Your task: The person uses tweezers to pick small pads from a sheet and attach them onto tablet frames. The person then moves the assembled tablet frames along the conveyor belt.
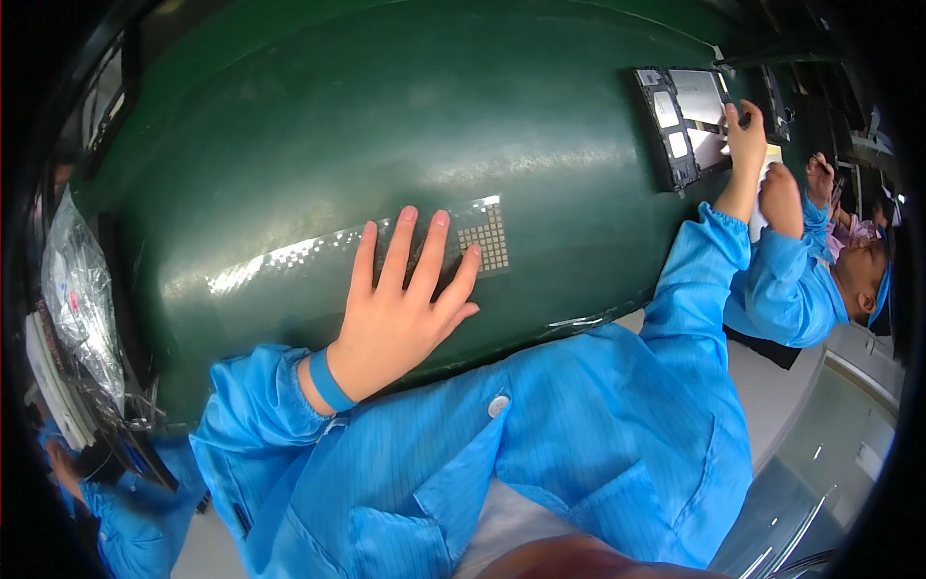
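Note:
My left hand (391,314) lies with its fingers spread on a clear plastic strip (280,261) on the green work surface. Small square tan pads (494,241) sit in a grid at the strip's right end, beside my index finger. A blue band (331,382) circles my left wrist. Far to the right, my right hand (747,145) bends its thumb and fingers around the right edge of a flat black-framed device (680,135) with silver and white panels inside. The fingertips are small and partly hidden there.
A person in blue sits close on my right, a hand (781,200) near my right forearm. Another dark frame (775,101) lies beyond my right hand. A clear plastic bag (82,299) stands at the left edge of the green mat (405,106).

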Demonstrator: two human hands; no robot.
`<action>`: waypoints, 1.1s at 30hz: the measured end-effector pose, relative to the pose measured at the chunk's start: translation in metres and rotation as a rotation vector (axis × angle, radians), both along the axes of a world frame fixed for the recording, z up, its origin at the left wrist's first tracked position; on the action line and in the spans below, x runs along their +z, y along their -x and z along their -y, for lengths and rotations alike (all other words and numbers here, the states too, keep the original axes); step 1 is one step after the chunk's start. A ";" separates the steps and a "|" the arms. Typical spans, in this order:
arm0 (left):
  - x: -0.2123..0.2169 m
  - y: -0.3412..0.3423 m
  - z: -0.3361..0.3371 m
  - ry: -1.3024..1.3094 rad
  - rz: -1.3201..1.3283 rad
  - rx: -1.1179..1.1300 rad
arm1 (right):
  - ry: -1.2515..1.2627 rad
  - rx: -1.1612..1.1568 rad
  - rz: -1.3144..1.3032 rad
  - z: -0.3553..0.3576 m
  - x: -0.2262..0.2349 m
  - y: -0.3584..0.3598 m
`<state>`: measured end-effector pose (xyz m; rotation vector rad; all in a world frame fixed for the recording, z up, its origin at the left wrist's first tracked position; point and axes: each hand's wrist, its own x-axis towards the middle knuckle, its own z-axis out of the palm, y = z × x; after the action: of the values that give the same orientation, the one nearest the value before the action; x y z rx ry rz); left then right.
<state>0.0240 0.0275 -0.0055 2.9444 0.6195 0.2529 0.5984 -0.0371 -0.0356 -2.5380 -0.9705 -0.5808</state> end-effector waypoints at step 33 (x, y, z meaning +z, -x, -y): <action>0.005 -0.007 0.007 -0.058 -0.008 0.084 | -0.166 0.940 -1.516 -0.028 0.035 0.344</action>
<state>0.0306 0.0207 -0.0002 2.9798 0.7502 0.2724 0.2548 -0.0090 -0.0004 -1.3212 -1.0897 1.2498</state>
